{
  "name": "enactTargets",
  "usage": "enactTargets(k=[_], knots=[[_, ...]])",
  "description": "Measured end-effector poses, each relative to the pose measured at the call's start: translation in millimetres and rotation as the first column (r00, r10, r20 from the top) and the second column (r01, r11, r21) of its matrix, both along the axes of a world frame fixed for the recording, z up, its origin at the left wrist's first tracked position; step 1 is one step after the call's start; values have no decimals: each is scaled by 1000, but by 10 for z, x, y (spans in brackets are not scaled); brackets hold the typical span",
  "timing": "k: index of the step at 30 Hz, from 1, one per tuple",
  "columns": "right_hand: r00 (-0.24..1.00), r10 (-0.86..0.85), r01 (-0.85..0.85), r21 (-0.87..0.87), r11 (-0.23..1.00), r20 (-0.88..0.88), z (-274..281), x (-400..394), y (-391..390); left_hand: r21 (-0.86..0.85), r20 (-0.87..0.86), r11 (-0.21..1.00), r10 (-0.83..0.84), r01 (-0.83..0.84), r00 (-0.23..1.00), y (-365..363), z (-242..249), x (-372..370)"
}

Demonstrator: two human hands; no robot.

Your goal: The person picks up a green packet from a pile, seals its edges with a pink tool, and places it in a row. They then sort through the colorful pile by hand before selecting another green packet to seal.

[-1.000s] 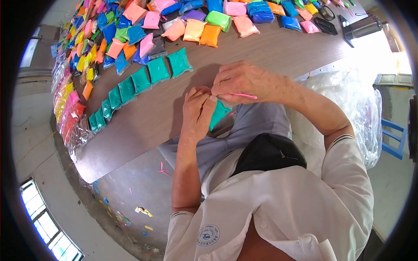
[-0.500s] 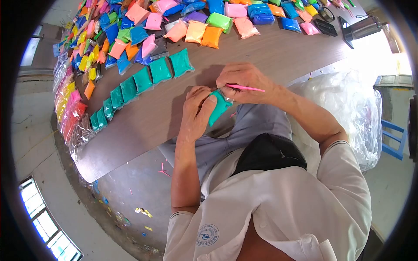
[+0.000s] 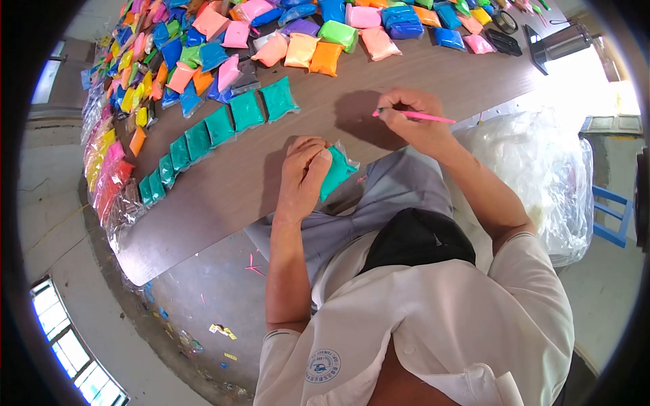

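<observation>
My left hand [image 3: 302, 174] is closed on a teal-green packet [image 3: 337, 174] at the table's near edge, thumb over its side. Clear film sticks up at the packet's upper right corner. My right hand [image 3: 418, 123] pinches a thin pink stick-like tool [image 3: 430, 118], held apart from the packet, above and to the right of it. The tool's tip points left over the table. Beyond my left hand, several similar teal-green packets [image 3: 219, 125] lie in a slanting row on the brown table [image 3: 217, 196].
Many colourful packets [image 3: 301, 51] are heaped along the far and left sides. A black tape roll [image 3: 506, 22] and a dark cylindrical device [image 3: 562, 44] stand at the far right. Clear plastic bags [image 3: 535, 183] bulge beside my right arm. Pink scraps [image 3: 253, 265] lie on the floor.
My right hand has moved right, away from the packet, carrying the pink tool. The packet's upper corner, earlier covered by my right fingers, now shows. My left hand keeps its hold.
</observation>
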State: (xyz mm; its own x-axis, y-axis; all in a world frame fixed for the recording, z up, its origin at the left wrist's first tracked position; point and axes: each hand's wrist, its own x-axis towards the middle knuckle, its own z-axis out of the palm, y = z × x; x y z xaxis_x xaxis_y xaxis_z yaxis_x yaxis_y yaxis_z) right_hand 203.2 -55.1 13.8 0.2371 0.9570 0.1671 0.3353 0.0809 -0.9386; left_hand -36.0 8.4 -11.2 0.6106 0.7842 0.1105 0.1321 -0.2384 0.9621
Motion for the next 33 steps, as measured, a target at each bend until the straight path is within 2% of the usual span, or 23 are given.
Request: enactTargets(k=[2,5,7,10,12,13,14,15,18,20,22,24,27,29,30,31,32,33], knots=[[998,-34,35,20,999,-55,18,111,-142,65,-29,998,2,0,1000,1,-15,20],[948,-276,271,-58,961,-159,-77,395,-457,197,-81,980,-8,23,997,-13,12,55],[827,-563,562,-65,825,3,-90,592,-630,220,-71,975,8,7,997,-7,5,67],[587,-761,734,215,644,277,-103,940,-821,248,-88,969,25,-2,996,-31,-1,56],[424,-764,721,329,609,486,-386,1353,-1048,263,-91,965,19,6,996,-20,2,85],[386,-710,705,308,639,589,-356,1424,-1094,268,-92,963,11,14,996,-14,8,78],[397,-688,719,260,644,608,-365,1457,-1100,274,-98,962,6,21,995,-15,14,85],[409,-687,660,326,677,600,-353,1439,-1049,273,-90,962,5,19,996,-17,23,103],[579,-565,542,241,805,588,-226,1123,-783,264,-91,965,21,4,996,-29,53,99],[579,-446,364,273,890,683,-154,828,-580,244,-97,970,30,-5,995,-45,52,90],[691,-216,85,219,972,690,-11,521,-434,256,-103,967,19,8,994,-42,36,72],[711,-71,-94,194,976,699,-104,277,-363,260,-105,966,20,8,994,-43,15,55],[654,-58,-154,208,966,755,-158,259,-443,255,-81,967,35,-13,996,-50,7,61],[585,-277,50,307,950,763,-452,773,-621,241,-60,970,44,-28,997,-58,11,62],[495,-464,319,344,883,734,-505,1043,-722,245,-55,969,52,-37,997,-69,6,60],[388,-600,560,338,756,700,-554,1313,-821,249,-50,967,57,-43,997,-72,1,65],[422,-636,682,236,692,647,-492,1554,-977,256,-45,965,63,-50,997,-63,-1,72],[208,-665,675,387,628,717,-406,1623,-1001,254,-45,966,59,-46,997,-54,1,69]])
